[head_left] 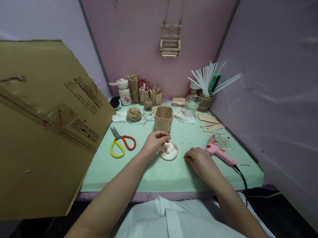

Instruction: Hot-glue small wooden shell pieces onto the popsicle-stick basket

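My left hand (157, 142) hovers over a small round white dish (169, 157) with several little wood bits in it. Its thumb and fingertips are pinched together; whatever lies between them is too small to make out. To the right of the dish, my right hand (199, 161) is low at the table, fingers curled and closed, with their grip hidden. Just behind the dish stands a basket-like holder made of craft sticks (163, 123), with a braided edge. A pink hot glue gun (220, 153) lies beside my right hand, its nozzle pointing away from me.
Scissors (120, 143) with red and yellow handles lie at left, near a big cardboard sheet (43, 131). A twine ball (134, 114), a bottle (124, 92) and stick holders (156, 97) stand behind. Loose craft sticks (209, 121) and glue sticks (206, 76) are at right.
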`<state>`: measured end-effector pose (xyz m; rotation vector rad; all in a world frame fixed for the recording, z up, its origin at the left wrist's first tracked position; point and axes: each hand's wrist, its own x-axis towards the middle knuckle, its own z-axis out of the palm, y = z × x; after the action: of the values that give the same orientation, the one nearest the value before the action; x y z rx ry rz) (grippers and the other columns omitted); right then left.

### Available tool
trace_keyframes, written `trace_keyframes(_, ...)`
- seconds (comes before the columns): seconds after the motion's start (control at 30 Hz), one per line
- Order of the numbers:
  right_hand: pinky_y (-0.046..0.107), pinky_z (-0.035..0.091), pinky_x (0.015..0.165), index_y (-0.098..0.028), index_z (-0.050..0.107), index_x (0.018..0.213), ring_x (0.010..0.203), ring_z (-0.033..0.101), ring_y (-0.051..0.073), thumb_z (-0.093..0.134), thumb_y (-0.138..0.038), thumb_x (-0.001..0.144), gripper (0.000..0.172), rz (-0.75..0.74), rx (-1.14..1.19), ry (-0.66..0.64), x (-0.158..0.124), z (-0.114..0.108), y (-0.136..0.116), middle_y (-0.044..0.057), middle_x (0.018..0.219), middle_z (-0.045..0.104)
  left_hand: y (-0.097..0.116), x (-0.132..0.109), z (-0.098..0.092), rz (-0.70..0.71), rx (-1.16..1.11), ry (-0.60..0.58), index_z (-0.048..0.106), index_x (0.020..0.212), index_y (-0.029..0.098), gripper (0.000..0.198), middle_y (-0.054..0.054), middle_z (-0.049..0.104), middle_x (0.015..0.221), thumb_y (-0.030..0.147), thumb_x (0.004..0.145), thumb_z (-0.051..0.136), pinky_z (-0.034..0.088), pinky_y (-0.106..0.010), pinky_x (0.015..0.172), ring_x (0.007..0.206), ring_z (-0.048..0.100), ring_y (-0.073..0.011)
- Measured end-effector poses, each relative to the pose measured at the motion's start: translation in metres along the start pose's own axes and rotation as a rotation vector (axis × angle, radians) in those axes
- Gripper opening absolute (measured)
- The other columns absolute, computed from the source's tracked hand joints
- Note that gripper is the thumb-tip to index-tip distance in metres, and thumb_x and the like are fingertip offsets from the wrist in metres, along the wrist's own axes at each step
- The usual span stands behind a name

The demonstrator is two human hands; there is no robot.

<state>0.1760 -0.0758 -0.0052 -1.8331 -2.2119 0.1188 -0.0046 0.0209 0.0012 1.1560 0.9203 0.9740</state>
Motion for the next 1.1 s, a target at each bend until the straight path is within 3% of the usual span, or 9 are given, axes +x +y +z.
trace_keyframes(0.2,0.029,0.038,0.068,-0.019,0.060,0.070,0.075,0.055,0.019,0.047,-0.010,0.082,0.019,0.006,0.173,0.047,0.000,-0.003,0.000,0.006,0.076,0.064,0.000,0.000,0.002,-0.007,-0.016,-0.003,0.067,0.074,0.014,0.027,-0.004,0.063,0.067,0.032,0.057,0.077,0.039,-0.023,0.055,0.063,0.056,-0.0123)
trace_keyframes(0.3,0.028,0.039,0.065,-0.019,0.061,0.075,0.069,0.056,0.017,0.051,-0.022,0.083,0.013,0.109,0.509,0.182,0.015,-0.006,-0.009,0.004,0.074,0.065,0.001,-0.001,0.003,-0.007,-0.038,0.009,0.066,0.073,0.014,0.028,-0.003,0.062,0.066,0.032,0.056,0.078,0.039,-0.023,0.055,0.060,0.054,-0.0113)
trace_keyframes(0.4,0.027,0.041,0.061,-0.018,0.063,0.077,0.064,0.055,0.016,0.057,-0.034,0.079,0.017,0.233,0.886,0.323,0.040,-0.004,-0.021,0.003,0.072,0.065,0.002,-0.002,0.003,0.005,-0.059,0.021,0.066,0.073,0.013,0.027,-0.002,0.060,0.062,0.031,0.056,0.077,0.037,-0.023,0.054,0.054,0.048,-0.0086)
trace_keyframes(0.5,0.027,0.042,0.061,-0.017,0.065,0.076,0.063,0.056,0.015,0.063,-0.037,0.072,0.021,0.276,1.085,0.360,0.062,0.003,-0.030,0.004,0.073,0.067,0.004,-0.002,0.003,0.027,-0.063,0.039,0.065,0.071,0.013,0.025,-0.001,0.059,0.060,0.030,0.057,0.076,0.035,-0.023,0.053,0.053,0.047,-0.0079)
trace_keyframes(0.77,0.027,0.044,0.060,-0.016,0.068,0.076,0.064,0.058,0.016,0.067,-0.039,0.068,0.025,0.291,1.095,0.405,0.073,0.015,-0.034,0.006,0.073,0.069,0.008,-0.003,0.006,0.067,-0.067,0.125,0.065,0.069,0.013,0.020,-0.001,0.059,0.060,0.027,0.056,0.074,0.037,-0.024,0.057,0.056,0.050,-0.0097)
trace_keyframes(1.1,0.027,0.044,0.060,-0.015,0.070,0.078,0.064,0.059,0.016,0.068,-0.038,0.068,0.024,0.306,1.130,0.392,0.074,0.018,-0.032,0.006,0.075,0.071,0.009,-0.004,0.007,0.061,-0.069,0.138,0.065,0.068,0.014,0.016,-0.002,0.060,0.061,0.024,0.057,0.073,0.041,-0.025,0.060,0.058,0.051,-0.0105)
